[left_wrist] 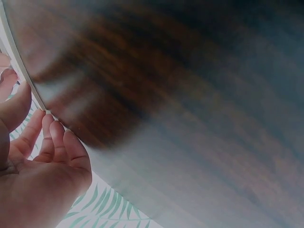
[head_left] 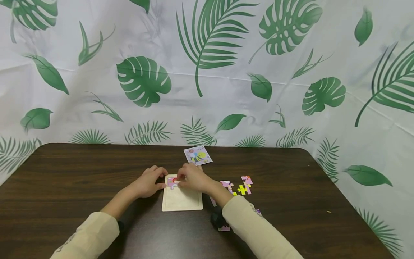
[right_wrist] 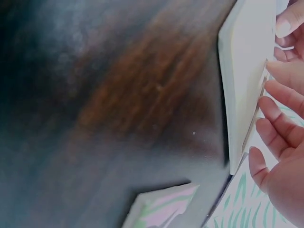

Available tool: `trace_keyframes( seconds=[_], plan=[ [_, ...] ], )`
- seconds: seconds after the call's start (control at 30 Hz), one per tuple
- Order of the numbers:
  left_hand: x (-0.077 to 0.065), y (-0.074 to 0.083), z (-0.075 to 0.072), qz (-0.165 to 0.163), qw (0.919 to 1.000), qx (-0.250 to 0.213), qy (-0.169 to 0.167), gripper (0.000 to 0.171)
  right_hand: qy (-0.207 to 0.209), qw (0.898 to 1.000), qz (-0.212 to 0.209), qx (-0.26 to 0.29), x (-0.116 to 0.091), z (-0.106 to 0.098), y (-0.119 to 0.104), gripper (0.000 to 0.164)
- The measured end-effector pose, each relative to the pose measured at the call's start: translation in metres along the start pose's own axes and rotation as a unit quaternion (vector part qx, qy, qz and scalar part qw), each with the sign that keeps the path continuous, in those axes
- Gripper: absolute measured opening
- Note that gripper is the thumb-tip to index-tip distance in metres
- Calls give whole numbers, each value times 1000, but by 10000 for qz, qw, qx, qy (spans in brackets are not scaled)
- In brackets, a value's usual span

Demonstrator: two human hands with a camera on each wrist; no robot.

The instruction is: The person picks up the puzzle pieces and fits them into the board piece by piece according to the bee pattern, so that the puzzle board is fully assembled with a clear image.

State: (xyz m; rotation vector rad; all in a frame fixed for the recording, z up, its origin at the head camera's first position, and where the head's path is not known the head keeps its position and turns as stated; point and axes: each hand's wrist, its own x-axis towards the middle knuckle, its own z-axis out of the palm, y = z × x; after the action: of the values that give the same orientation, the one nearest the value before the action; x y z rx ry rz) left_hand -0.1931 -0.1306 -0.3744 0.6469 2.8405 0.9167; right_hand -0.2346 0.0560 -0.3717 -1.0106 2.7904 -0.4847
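Observation:
A pale wooden puzzle tray [head_left: 182, 200] lies on the table. In its upper left corner sits a pink puzzle piece [head_left: 170, 182] with some red beside it. My left hand [head_left: 150, 182] holds the tray's left edge, thumb and fingers curved at the upper corner; in the left wrist view the left hand [left_wrist: 47, 166] touches that edge. Over the tray's top part, my right hand [head_left: 194, 178] pinches a puzzle piece, mostly hidden under the fingers. The right wrist view has the right hand [right_wrist: 285, 137] with thumb and index fingertips close together at the tray surface.
Behind the tray lies a square picture card [head_left: 198, 155] with a bee on it. Several loose pieces, including a yellow piece [head_left: 242, 189], are scattered right of the tray, some partly under the right forearm. A leaf-print cloth [head_left: 220, 104] hangs behind the dark table [head_left: 81, 172].

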Motion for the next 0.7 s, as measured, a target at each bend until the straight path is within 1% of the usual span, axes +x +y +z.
trace_keyframes(
  seconds=[0.17, 0.37, 0.5, 0.7],
  plan=[
    [0, 2, -1, -20, 10000, -21, -20, 25, -9, 10000, -30, -25, -1, -1, 1, 11],
    [0, 3, 0, -122, 9999, -2, -51, 26, 109, 9993, -323, 134, -3, -5, 6, 11],
    [1, 2, 0, -173, 9998, 37, -50, 26, 85, 9979, -451, 456, -6, -10, 9, 13],
    [0, 2, 1, -166, 9999, 28, -24, 25, -55, 9930, -313, 1142, -13, -18, 17, 16]
  ],
)
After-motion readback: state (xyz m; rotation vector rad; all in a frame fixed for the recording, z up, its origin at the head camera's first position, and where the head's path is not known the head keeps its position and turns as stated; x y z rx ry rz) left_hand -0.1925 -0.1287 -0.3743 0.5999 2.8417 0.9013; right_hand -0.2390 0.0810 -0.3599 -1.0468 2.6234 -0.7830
